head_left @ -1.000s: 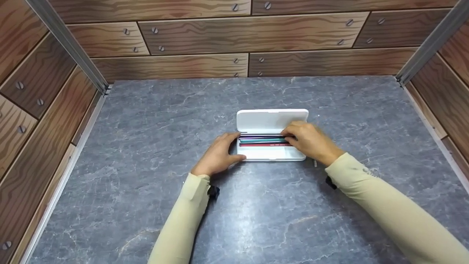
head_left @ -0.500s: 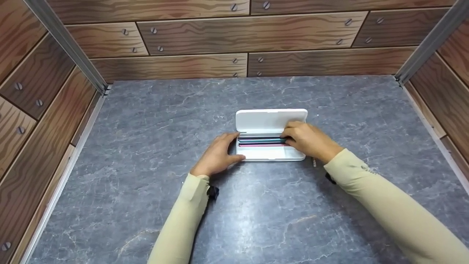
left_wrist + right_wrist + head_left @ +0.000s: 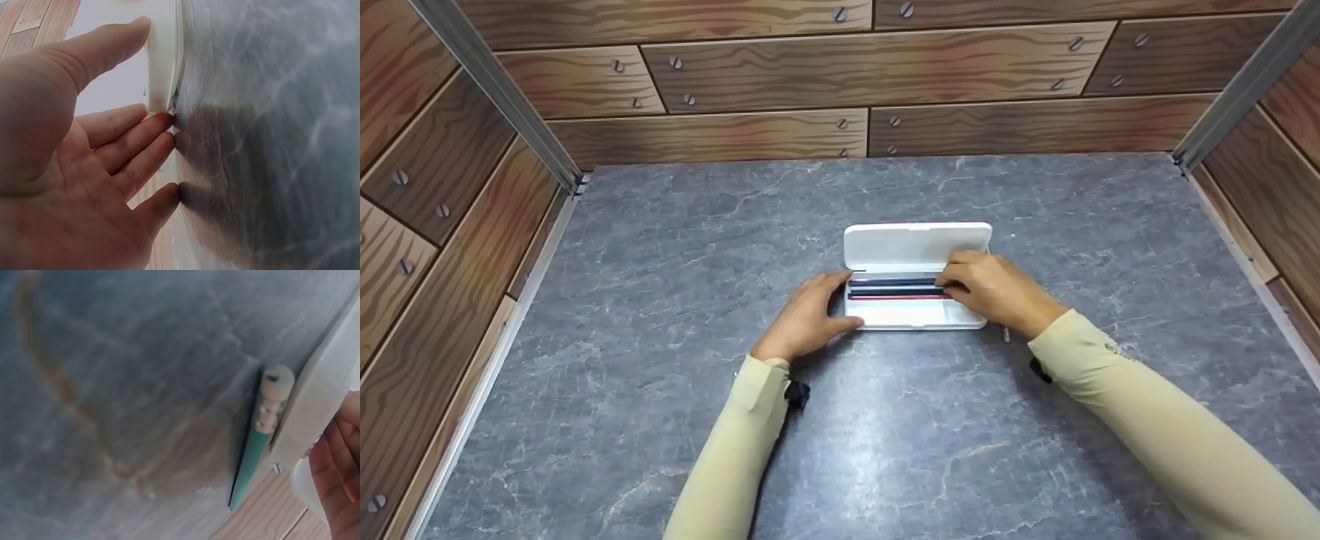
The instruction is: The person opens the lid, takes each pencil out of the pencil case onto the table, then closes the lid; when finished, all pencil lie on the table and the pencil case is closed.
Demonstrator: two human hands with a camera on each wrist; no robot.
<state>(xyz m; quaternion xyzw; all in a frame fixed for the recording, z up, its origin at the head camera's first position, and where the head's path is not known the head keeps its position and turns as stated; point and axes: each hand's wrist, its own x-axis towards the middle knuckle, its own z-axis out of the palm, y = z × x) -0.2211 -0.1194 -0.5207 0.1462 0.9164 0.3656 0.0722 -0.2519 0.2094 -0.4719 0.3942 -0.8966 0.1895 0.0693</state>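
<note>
A white pencil case (image 3: pixel 915 318) lies with its lid (image 3: pixel 900 246) raised at the back. Inside, several slim pencils (image 3: pixel 894 289) lie lengthwise, showing blue, dark and red. My right hand (image 3: pixel 994 286) reaches in at the right end, its fingers bent over the pencils and thumb against them, hiding their right ends. My left hand (image 3: pixel 810 319) spans the left end, thumb at the front corner and fingers near the hinge. In the left wrist view, the left fingers (image 3: pixel 143 140) are fairly straight, tips touching the case's end.
Beside the case's right end lies a green pencil (image 3: pixel 253 458) with a white eraser, mostly covered by the right hand in the head view. The grey marbled tabletop (image 3: pixel 675 247) is bordered by wood-patterned panels (image 3: pixel 780 71) behind and at both sides.
The pencils have shifted under my right fingers: teal stripes seen earlier no longer show, and blue and dark ones do. The left hand and the case stay in place.
</note>
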